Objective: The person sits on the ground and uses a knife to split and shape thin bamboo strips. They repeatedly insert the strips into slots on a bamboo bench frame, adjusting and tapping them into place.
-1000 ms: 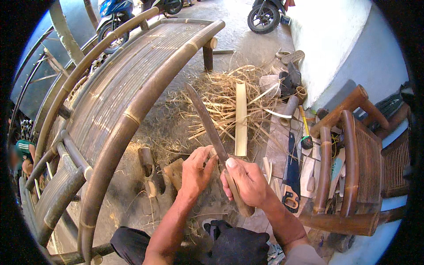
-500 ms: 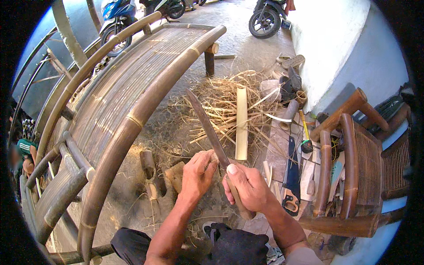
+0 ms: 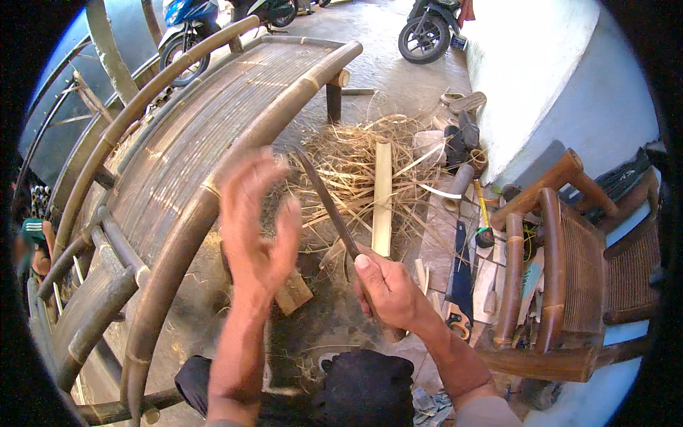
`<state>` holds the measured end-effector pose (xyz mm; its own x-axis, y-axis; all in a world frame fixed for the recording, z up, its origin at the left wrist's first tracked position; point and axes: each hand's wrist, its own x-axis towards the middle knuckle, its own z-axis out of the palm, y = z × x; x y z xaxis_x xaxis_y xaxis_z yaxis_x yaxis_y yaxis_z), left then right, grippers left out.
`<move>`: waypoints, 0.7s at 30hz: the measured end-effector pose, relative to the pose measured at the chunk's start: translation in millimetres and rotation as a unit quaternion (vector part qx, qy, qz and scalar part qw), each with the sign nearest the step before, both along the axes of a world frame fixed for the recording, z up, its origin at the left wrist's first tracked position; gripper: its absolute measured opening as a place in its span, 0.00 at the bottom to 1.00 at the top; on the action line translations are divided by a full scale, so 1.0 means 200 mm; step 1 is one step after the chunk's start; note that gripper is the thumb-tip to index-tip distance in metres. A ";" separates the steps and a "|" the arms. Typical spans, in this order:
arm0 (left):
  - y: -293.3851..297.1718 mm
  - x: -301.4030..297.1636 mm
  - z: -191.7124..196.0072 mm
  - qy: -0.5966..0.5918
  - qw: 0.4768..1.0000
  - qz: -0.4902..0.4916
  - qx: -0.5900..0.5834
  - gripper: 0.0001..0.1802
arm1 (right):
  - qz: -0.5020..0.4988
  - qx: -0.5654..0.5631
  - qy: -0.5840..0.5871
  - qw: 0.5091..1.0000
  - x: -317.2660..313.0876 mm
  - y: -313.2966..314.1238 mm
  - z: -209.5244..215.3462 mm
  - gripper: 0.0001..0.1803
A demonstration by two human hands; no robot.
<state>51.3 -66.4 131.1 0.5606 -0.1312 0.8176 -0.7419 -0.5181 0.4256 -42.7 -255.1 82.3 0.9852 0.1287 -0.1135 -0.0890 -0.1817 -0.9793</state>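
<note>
Right hand [image 3: 390,290] tight around knife [image 3: 329,204]

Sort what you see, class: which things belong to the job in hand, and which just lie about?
Likely in the job: long knife, gripped by right hand; left hand, open; pale bamboo strip; shavings.

Seemingly lying about: handsaw; tape measure; sandals.

On my feed I see the knife [image 3: 330,206] central, the shavings pile [image 3: 341,169] beyond it, a strip [image 3: 382,203] on that pile, the long seat [image 3: 206,117] left, the saw [image 3: 462,274] right, the chair [image 3: 583,274] farther right.
</note>
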 end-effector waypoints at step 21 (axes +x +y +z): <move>-0.26 0.43 -0.68 0.258 0.906 -0.078 0.327 0.16 | 0.088 -0.083 0.104 0.987 0.06 -0.08 -0.46 0.30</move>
